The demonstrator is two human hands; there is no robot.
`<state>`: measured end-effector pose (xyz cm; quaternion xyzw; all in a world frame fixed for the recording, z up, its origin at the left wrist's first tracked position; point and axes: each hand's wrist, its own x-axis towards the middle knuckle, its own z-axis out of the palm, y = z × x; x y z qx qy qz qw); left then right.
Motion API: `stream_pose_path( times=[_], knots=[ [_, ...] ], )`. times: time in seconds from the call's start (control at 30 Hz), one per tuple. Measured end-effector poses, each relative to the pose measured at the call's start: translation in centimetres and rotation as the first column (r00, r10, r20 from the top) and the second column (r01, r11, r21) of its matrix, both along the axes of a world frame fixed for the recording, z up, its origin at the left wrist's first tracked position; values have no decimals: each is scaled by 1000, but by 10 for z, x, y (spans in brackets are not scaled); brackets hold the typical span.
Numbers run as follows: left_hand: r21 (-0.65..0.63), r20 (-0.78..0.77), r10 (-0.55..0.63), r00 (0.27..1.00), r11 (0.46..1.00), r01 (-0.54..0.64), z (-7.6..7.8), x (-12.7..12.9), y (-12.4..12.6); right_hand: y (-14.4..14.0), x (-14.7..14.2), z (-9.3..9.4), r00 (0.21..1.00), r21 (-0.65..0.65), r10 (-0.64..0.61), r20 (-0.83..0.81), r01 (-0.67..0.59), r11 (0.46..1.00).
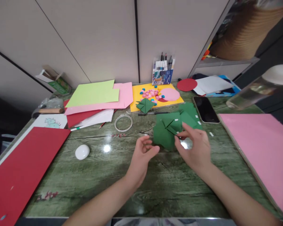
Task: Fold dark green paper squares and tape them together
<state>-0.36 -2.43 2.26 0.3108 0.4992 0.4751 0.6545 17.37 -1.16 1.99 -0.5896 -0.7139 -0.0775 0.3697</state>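
Observation:
Beside the near left edge of the green paper (159,138), my left hand (142,153) hovers with thumb and fingers apart and nothing in it. The thumb and fingers of my right hand (196,146) are pinched at the paper's right side, on the tip of a folded piece of green paper (171,126). More green sheets (189,110) lie behind, partly covered, with small white bits on them. A separate folded green paper shape (145,106) rests farther back, at the front of a yellow sheet (136,98).
A phone (206,109) and a clear bottle (254,91) stand to the right, near a pink paper stack (261,141). A roll of tape (123,123), a white round object (82,152) and red paper (30,166) lie left. A marker box (162,75) stands behind.

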Motion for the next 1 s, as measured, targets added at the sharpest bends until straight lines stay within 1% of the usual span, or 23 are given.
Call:
stream_pose_path(
  times=[0.07, 0.1, 0.17, 0.23, 0.3, 0.4, 0.5, 0.53, 0.57, 0.6, 0.63, 0.67, 0.7, 0.73, 0.77, 0.8, 0.83, 0.9, 0.93, 1.0],
  knots=[
    [-186, 203, 34, 979, 983, 5, 0, 5, -6, -3, -2, 1, 999, 43, 24, -45, -22, 999],
    [-252, 285, 36, 958, 967, 38, 1, 6, -6, -5, -3, 2, 997, 51, 46, -65, -43, 998],
    [-316, 428, 23, 904, 940, 126, 1, 6, -6, -9, -5, 2, 991, 42, 87, -104, -83, 996],
    [-319, 518, 14, 855, 931, 177, 2, 5, -5, -12, -8, 2, 983, 26, 124, -138, -122, 992],
    [-295, 547, 20, 837, 940, 170, 2, 4, -4, -13, -10, 0, 973, 30, 172, -152, -169, 985],
    [-257, 518, 33, 855, 959, 119, 2, 3, -5, -14, -14, -1, 963, 26, 241, -121, -239, 971],
    [-261, 467, 61, 882, 963, 72, 2, 3, -4, -18, -15, 1, 968, 36, 228, -102, -225, 974],
    [-269, 455, 75, 887, 961, 57, 1, 3, -4, -21, -15, 2, 964, 53, 235, -121, -230, 972],
    [-276, 449, 89, 889, 960, 43, 0, 2, -3, -24, -16, 4, 949, 69, 270, -162, -262, 962],
    [-283, 449, 99, 888, 958, 36, 0, 2, -2, -29, -16, 6, 914, 66, 338, -223, -332, 941],
    [-291, 456, 107, 883, 956, 35, -1, 1, -1, -33, -17, 8, 839, 10, 442, -316, -463, 886],
    [-296, 468, 111, 877, 954, 37, -2, 0, 0, -36, -18, 9, 753, -82, 484, -446, -573, 815],
    [-299, 481, 112, 869, 953, 44, -3, -1, 1, -38, -20, 10, 686, -203, 457, -566, -653, 730],
    [-298, 495, 109, 862, 953, 51, -3, -1, 2, -40, -21, 10, 630, -302, 378, -678, -708, 639],
    [-293, 506, 105, 856, 954, 57, -4, -1, 3, -40, -22, 10, 576, -354, 271, -771, -741, 571],
    [-285, 514, 99, 852, 956, 61, -4, -2, 4, -39, -22, 9, 526, -384, 154, -836, -762, 521],
    [-276, 519, 93, 850, 959, 63, -4, -2, 5, -38, -23, 7, 470, -386, 50, -881, -776, 498],
    [-261, 519, 86, 851, 963, 62, -4, -1, 6, -34, -22, 4, 369, -365, -92, -925, -792, 490],
    [-256, 516, 85, 852, 965, 59, -4, -1, 6, -32, -21, 2, 335, -354, -130, -933, -795, 492],
    [-245, 508, 78, 858, 968, 57, -4, -1, 6, -30, -19, 1, 303, -346, -169, -938, -802, 487]
  ],
)
